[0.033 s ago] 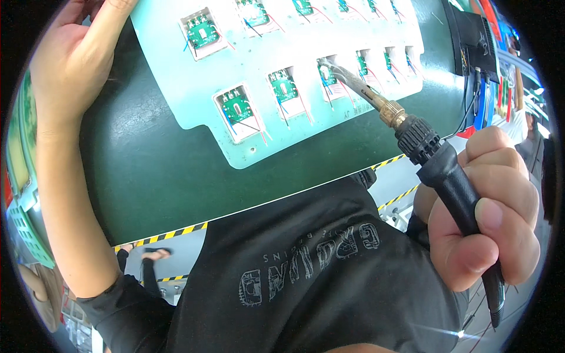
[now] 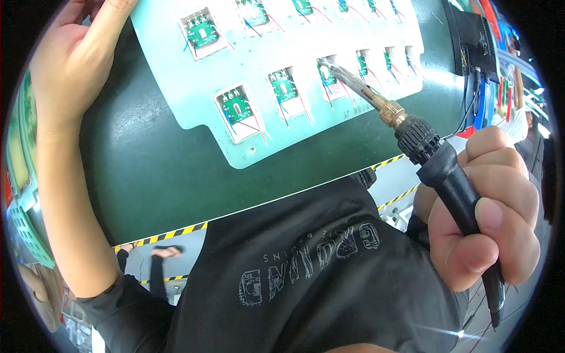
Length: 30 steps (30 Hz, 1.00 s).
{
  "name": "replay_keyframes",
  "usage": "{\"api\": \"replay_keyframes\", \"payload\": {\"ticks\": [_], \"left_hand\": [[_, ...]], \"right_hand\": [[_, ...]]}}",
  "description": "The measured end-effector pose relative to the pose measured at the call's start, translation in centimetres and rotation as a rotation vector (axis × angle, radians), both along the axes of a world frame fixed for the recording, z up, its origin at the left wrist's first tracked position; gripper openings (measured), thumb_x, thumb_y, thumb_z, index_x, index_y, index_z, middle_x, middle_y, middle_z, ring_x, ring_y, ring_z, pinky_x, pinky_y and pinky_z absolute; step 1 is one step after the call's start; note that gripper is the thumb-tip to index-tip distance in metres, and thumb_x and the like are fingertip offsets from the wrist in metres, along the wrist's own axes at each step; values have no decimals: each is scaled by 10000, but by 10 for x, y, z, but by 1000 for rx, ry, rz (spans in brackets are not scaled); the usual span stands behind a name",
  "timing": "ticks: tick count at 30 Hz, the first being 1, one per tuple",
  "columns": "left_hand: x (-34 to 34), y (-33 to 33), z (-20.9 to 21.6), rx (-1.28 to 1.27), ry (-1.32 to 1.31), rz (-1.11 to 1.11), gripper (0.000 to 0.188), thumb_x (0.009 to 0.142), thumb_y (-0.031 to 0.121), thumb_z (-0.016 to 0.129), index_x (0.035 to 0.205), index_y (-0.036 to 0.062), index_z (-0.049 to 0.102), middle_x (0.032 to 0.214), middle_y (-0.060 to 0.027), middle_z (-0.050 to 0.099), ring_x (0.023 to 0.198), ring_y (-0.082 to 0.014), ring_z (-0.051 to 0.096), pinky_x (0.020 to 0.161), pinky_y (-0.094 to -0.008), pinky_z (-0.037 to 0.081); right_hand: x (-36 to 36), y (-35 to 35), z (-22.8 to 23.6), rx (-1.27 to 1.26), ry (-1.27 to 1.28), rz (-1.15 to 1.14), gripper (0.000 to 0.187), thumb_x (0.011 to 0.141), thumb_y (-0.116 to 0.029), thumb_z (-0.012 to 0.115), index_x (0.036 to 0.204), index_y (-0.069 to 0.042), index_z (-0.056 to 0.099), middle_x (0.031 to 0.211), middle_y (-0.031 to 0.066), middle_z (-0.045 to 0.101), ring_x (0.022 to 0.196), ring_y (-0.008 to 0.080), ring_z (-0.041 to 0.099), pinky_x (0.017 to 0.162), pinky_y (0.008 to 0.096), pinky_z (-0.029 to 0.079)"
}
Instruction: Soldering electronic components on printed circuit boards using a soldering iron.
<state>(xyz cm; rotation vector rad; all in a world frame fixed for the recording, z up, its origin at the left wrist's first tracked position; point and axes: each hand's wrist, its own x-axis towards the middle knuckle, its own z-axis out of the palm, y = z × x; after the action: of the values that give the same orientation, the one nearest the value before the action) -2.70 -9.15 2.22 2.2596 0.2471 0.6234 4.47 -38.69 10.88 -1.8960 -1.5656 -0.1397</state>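
My right hand (image 2: 491, 206) is closed around the black handle of a soldering iron (image 2: 450, 176). The iron slants up and left, its tip over a small green circuit board (image 2: 326, 72) in the near row of a pale turquoise tray (image 2: 206, 112). Whether the tip touches the board cannot be made out. Several like boards, such as the nearest-left board (image 2: 237, 109), sit in white-edged pockets with red, blue and dark wires trailing out. My left hand (image 2: 76, 70) is beside the tray's far left edge, thumb stretched upward. Its fingertips are cut off by the picture's edge.
The tray lies on a dark green work surface (image 2: 153, 188) edged with yellow-black striped tape (image 2: 170, 235). A black box-like object (image 2: 475, 41) with cables stands at the far right. Beyond the bench at lower left, another person's hand (image 2: 168, 252) shows.
The other person's hand at lower left has shifted slightly to the right. My hands, the iron and the tray stay where they were.
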Motion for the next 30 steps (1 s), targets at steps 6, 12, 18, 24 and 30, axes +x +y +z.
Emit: {"api": "replay_keyframes", "payload": {"ticks": [6, 12, 18, 24, 30], "left_hand": [[1, -1, 8, -9, 2, -12, 188, 913, 15, 592, 1085, -37, 649, 897, -13, 596, 772, -61, 540, 696, -194, 426], [0, 0, 10, -34, 95, 65, 189, 902, 7, 594, 1075, -37, 656, 889, -12, 597, 765, -59, 537, 691, -193, 422], [0, 7, -1, -4, -42, -49, 192, 900, 9, 595, 1075, -41, 657, 898, -18, 605, 775, -65, 546, 700, -197, 429], [-3, 14, -5, -16, -37, -52, 194, 900, 15, 599, 1075, -45, 656, 907, -25, 615, 788, -71, 556, 715, -202, 438], [0, 4, -1, -46, -52, -49, 192, 907, 23, 600, 1078, -43, 657, 905, -21, 613, 789, -69, 555, 713, -201, 437]], "right_hand": [[0, 2, 0, 11, 2, 3, 302, 1023, -364, 444, 1079, -69, 484, 757, 116, 498, 501, 151, 376, 448, 321, 311], [-1, 2, -3, 28, 1, 0, 301, 1022, -364, 452, 1073, -69, 484, 758, 116, 500, 500, 149, 375, 446, 318, 308], [-1, 2, -3, 41, 4, 3, 300, 1021, -364, 459, 1068, -69, 485, 758, 116, 501, 498, 146, 374, 443, 314, 305], [0, 1, -2, 43, 7, 1, 300, 1020, -364, 466, 1063, -68, 485, 758, 115, 502, 496, 144, 373, 441, 311, 303], [0, 0, -5, 55, 5, 4, 299, 1018, -364, 473, 1057, -68, 486, 758, 115, 503, 494, 141, 372, 439, 307, 300]]}}
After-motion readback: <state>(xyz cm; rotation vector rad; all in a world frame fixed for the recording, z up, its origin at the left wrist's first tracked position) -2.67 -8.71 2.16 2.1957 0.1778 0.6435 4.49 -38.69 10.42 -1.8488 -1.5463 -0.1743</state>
